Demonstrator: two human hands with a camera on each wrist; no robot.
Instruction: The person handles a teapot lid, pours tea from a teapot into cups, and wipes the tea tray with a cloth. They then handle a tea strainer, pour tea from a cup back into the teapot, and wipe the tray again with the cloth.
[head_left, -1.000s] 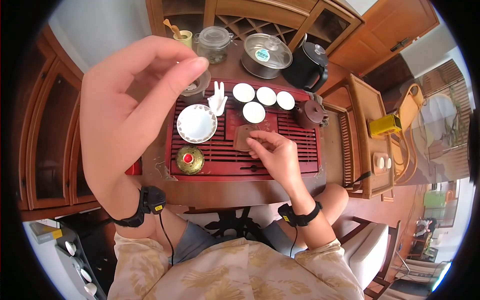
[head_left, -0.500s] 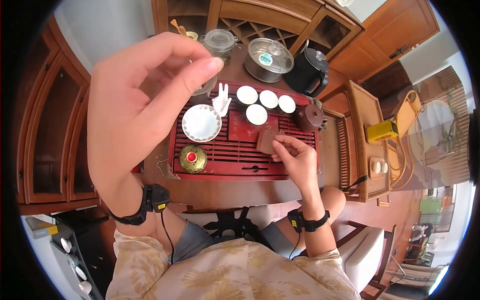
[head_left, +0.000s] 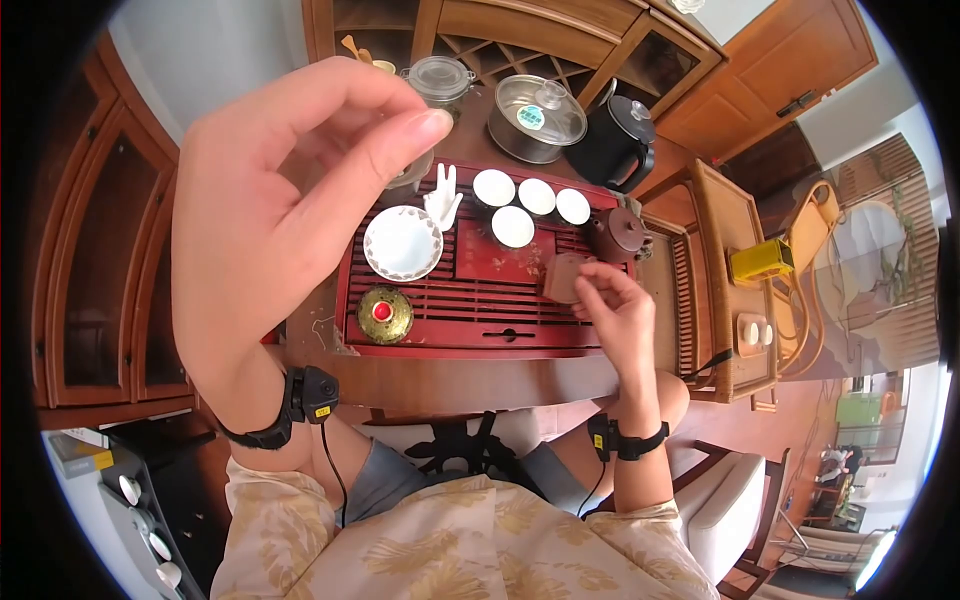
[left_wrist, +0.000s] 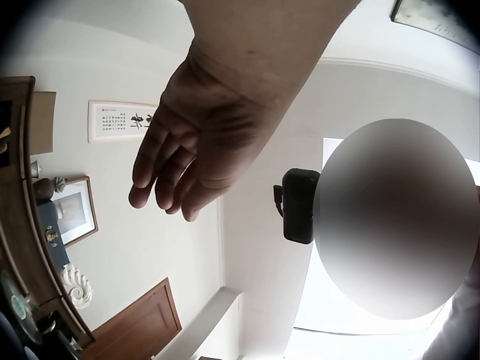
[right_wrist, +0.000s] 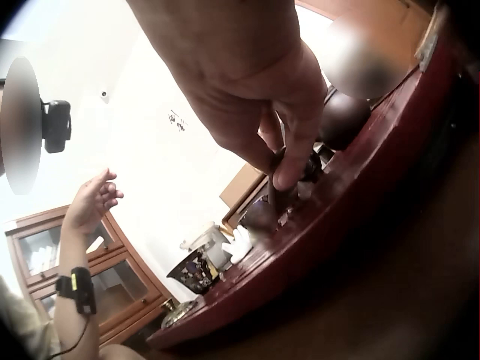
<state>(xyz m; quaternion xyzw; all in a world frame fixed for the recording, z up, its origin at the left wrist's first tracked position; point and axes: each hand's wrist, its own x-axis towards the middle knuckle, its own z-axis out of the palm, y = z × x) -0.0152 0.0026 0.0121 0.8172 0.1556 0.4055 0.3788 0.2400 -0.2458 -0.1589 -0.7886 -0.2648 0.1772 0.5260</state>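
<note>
My right hand (head_left: 622, 315) pinches a brown squarish slab (head_left: 562, 278) between thumb and fingers, over the right part of the red slatted tea tray (head_left: 430, 349). In the right wrist view the fingers of the right hand (right_wrist: 247, 97) point down at the tray, and the slab is mostly hidden by them. A brown teapot (head_left: 622, 232) stands just beyond it. My left hand (head_left: 270, 210) is raised close to the head camera, left of the tray. Its fingers are loosely bent, and the left wrist view shows the left hand (left_wrist: 217, 127) holding nothing.
Several white-lined cups (head_left: 493, 188) stand on the tray, with a white hand figurine (head_left: 443, 198), a patterned-rim bowl (head_left: 403, 243) and a gold-green, red-topped round piece (head_left: 385, 315). Behind are a glass jar (head_left: 440, 78), a lidded pot (head_left: 535, 125) and a black kettle (head_left: 610, 140).
My right hand has carried the brown slab rightward across the tray, from near its middle toward the teapot. The left hand stays raised; the whole view shifted slightly early on.
</note>
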